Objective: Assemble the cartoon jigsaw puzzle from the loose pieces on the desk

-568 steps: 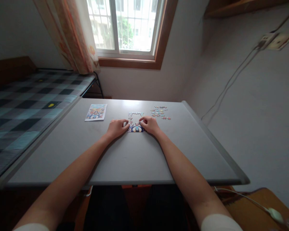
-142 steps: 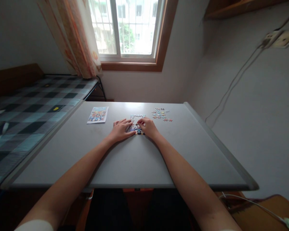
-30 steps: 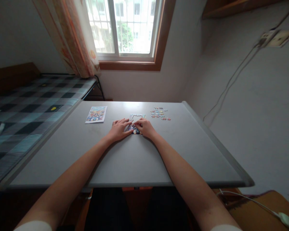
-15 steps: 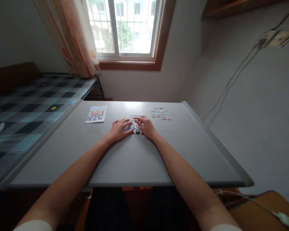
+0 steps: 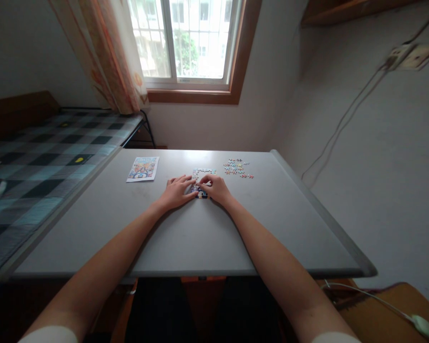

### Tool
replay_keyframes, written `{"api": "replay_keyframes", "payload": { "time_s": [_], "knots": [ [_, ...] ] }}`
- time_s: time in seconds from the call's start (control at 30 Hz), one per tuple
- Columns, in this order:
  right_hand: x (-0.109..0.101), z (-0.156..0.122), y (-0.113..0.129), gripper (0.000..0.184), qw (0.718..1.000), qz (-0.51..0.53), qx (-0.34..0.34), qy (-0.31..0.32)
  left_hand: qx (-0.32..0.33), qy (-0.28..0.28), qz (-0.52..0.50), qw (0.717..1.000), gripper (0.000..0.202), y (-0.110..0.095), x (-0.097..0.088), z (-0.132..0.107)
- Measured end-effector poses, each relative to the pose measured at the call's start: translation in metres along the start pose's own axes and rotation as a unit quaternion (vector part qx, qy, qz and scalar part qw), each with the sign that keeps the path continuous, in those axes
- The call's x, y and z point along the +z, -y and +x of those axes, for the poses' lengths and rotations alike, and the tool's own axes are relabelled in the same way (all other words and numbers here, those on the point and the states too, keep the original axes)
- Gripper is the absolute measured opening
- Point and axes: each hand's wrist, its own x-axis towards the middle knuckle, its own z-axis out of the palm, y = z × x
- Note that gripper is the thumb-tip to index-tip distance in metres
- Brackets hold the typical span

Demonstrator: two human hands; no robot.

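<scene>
A partly assembled jigsaw puzzle (image 5: 202,194) lies flat on the grey table (image 5: 200,238), its middle partly covered by my fingers. My left hand (image 5: 178,190) rests on the table with fingers spread, the fingertips touching the puzzle's left edge. Over the puzzle's right side is my right hand (image 5: 214,187), thumb and index finger pinched together at a puzzle piece (image 5: 199,185) near the puzzle's left part. The piece is small and mostly hidden by the fingertips.
Loose puzzle pieces (image 5: 235,166) are scattered beyond my right hand. A printed picture sheet (image 5: 143,169) lies at the back left. A bed with a checked cover (image 5: 93,140) stands left of the table, and a wall with a hanging cable (image 5: 331,138) is at the right.
My right hand's fingertips have moved slightly nearer to me and to the left over the puzzle, and have drawn closer together. My left hand has stayed in place.
</scene>
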Motion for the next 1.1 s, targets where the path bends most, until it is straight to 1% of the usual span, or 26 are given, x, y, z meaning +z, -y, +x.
{"api": "replay_keyframes", "payload": {
  "time_s": [0.13,0.27,0.43,0.6,0.9,1.1],
  "knots": [
    [-0.0011,-0.0009,0.0013,0.006,1.000,-0.028,-0.001,-0.004,0.003,-0.001,0.002,1.000,0.053,0.0005,0.0009,0.0004],
    [-0.0013,-0.0015,0.0008,0.014,1.000,-0.021,0.005,-0.010,0.007,-0.005,0.006,1.000,0.053,0.0004,0.0014,0.0006],
    [0.0007,-0.0007,-0.0017,0.013,1.000,-0.025,0.001,0.013,0.003,-0.001,0.004,1.000,0.052,-0.0001,0.0005,0.0000],
    [0.0022,0.0004,-0.0051,0.011,0.999,-0.048,-0.023,0.002,0.002,-0.001,0.002,1.000,0.052,-0.0003,0.0002,-0.0002],
    [0.0023,-0.0003,-0.0054,0.008,0.996,-0.083,-0.013,-0.002,0.004,-0.004,-0.001,1.000,0.053,0.0018,0.0028,0.0009],
    [0.0046,-0.0004,-0.0080,0.012,0.996,-0.093,-0.006,0.012,0.007,-0.007,0.001,1.000,0.053,0.0017,0.0029,0.0012]
  ]
}}
